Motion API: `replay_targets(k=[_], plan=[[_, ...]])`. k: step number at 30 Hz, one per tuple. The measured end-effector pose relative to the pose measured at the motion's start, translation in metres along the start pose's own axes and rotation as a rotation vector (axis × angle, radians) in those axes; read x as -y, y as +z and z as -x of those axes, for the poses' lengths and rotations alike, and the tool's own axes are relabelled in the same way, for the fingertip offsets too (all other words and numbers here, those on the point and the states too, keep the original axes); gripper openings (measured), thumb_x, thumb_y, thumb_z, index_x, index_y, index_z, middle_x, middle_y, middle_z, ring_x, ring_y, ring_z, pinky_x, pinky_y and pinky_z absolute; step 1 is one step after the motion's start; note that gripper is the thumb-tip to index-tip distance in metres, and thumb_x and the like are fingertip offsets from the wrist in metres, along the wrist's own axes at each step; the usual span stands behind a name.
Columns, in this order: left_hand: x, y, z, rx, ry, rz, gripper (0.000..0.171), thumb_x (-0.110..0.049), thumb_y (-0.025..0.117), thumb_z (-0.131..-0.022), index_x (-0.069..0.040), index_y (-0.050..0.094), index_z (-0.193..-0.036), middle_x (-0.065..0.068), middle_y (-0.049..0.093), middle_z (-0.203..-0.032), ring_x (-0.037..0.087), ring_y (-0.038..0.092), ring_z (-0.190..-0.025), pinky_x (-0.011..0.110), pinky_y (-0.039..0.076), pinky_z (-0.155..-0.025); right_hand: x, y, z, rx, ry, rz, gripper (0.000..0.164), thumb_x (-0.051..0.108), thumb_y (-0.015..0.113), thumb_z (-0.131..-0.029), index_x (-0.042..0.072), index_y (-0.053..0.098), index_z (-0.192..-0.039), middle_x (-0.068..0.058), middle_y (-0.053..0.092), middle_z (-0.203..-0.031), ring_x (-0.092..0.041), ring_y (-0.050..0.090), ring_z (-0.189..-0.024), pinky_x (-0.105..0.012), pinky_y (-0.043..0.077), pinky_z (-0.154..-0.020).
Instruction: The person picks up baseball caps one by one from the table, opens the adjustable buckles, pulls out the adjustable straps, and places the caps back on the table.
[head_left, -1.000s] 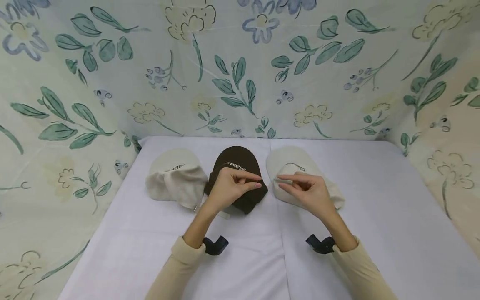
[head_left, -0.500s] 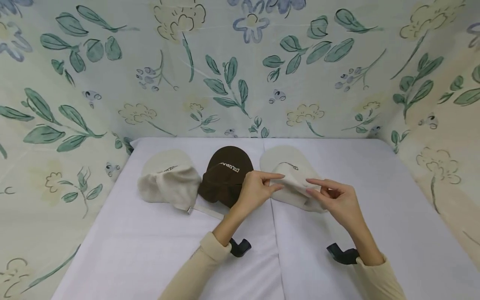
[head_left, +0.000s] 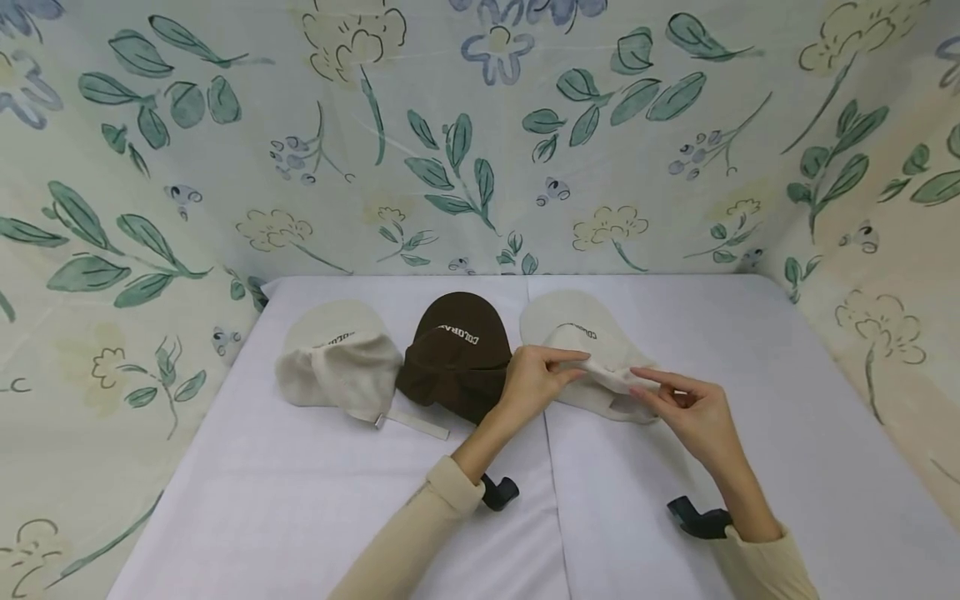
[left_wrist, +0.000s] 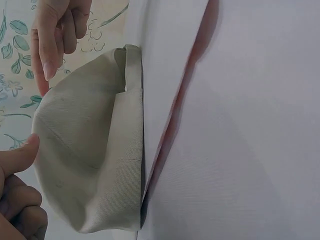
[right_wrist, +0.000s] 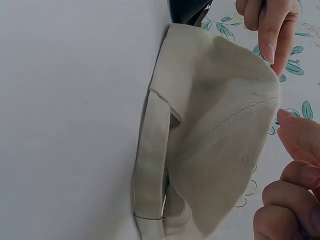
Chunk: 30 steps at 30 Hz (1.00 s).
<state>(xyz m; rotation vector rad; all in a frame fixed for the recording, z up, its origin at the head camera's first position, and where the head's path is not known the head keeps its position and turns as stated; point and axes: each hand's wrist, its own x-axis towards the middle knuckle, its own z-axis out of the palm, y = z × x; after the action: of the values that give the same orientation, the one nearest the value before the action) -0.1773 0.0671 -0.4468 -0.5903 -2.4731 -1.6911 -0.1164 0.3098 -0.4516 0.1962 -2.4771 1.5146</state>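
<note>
A cream baseball cap (head_left: 566, 312) with dark lettering lies at the right end of a row of caps. Both hands are over its crown. My left hand (head_left: 528, 383) and my right hand (head_left: 693, 408) face each other, each with thumb and index finger extended and a small gap between the two tips. The other fingers are curled in. In the wrist views, these tips are right at the top of the cap's crown (right_wrist: 225, 115). A back strap and its opening show along the lower edge of the cap (left_wrist: 132, 75).
Close by on the left lies a dark brown cap (head_left: 457, 317) with white lettering, partly behind the left hand. Farther left is another cream cap (head_left: 345, 367), its strap stretched toward the brown one. A white cloth (head_left: 300, 500) covers the table; a floral curtain (head_left: 480, 242) hangs behind.
Both hands have moved right, the left from over the brown cap to the right-hand cream cap. They spread apart, then settled at its crown. The view shifted slightly right; the caps stay in place.
</note>
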Motion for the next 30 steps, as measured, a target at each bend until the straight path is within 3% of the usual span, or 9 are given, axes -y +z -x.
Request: replay_targets(k=[9, 18, 21, 27, 30], plan=[[0.002, 0.004, -0.004, -0.001, 0.017, -0.047, 0.020, -0.017, 0.088, -0.082, -0.018, 0.085, -0.102, -0.009, 0.040, -0.051, -0.002, 0.032, -0.048, 0.014, 0.026, -0.045, -0.008, 0.006, 0.000, -0.031, 0.005, -0.036, 0.026, 0.005, 0.082, -0.088, -0.001, 0.078, -0.113, 0.012, 0.040, -0.061, 0.003, 0.026, -0.046, -0.030, 0.026, -0.039], [0.008, 0.007, -0.008, 0.040, 0.075, -0.007, 0.017, -0.016, 0.086, -0.084, -0.015, 0.085, -0.101, -0.009, 0.041, -0.052, -0.001, 0.032, -0.050, 0.016, 0.027, -0.046, -0.013, 0.010, -0.002, -0.068, -0.032, -0.039, 0.027, 0.000, 0.082, -0.085, -0.002, 0.078, -0.112, 0.010, 0.040, -0.058, 0.002, 0.027, -0.046, -0.029, 0.027, -0.038], [0.010, 0.007, -0.008, 0.040, 0.080, -0.003, 0.016, -0.017, 0.086, -0.084, -0.016, 0.085, -0.100, -0.004, 0.044, -0.050, -0.001, 0.031, -0.050, 0.016, 0.027, -0.047, -0.016, 0.012, -0.004, -0.068, -0.048, -0.060, 0.029, -0.002, 0.082, -0.085, -0.002, 0.078, -0.113, 0.009, 0.041, -0.058, 0.000, 0.029, -0.045, -0.030, 0.027, -0.038], [0.013, 0.008, -0.009, 0.047, 0.094, 0.016, 0.015, -0.016, 0.085, -0.085, -0.013, 0.085, -0.099, 0.013, 0.066, -0.059, -0.002, 0.034, -0.052, 0.015, 0.028, -0.048, -0.019, 0.016, -0.005, -0.049, -0.070, -0.074, 0.028, -0.003, 0.081, -0.086, -0.002, 0.078, -0.113, 0.007, 0.043, -0.059, -0.004, 0.031, -0.047, -0.030, 0.027, -0.039], [0.014, 0.007, -0.008, 0.053, 0.091, 0.022, 0.015, -0.017, 0.085, -0.085, -0.013, 0.085, -0.099, 0.015, 0.068, -0.062, -0.003, 0.034, -0.052, 0.015, 0.028, -0.049, -0.020, 0.018, -0.005, -0.056, -0.083, -0.087, 0.026, -0.004, 0.080, -0.086, -0.003, 0.078, -0.112, 0.006, 0.042, -0.059, -0.006, 0.031, -0.048, -0.030, 0.027, -0.040]])
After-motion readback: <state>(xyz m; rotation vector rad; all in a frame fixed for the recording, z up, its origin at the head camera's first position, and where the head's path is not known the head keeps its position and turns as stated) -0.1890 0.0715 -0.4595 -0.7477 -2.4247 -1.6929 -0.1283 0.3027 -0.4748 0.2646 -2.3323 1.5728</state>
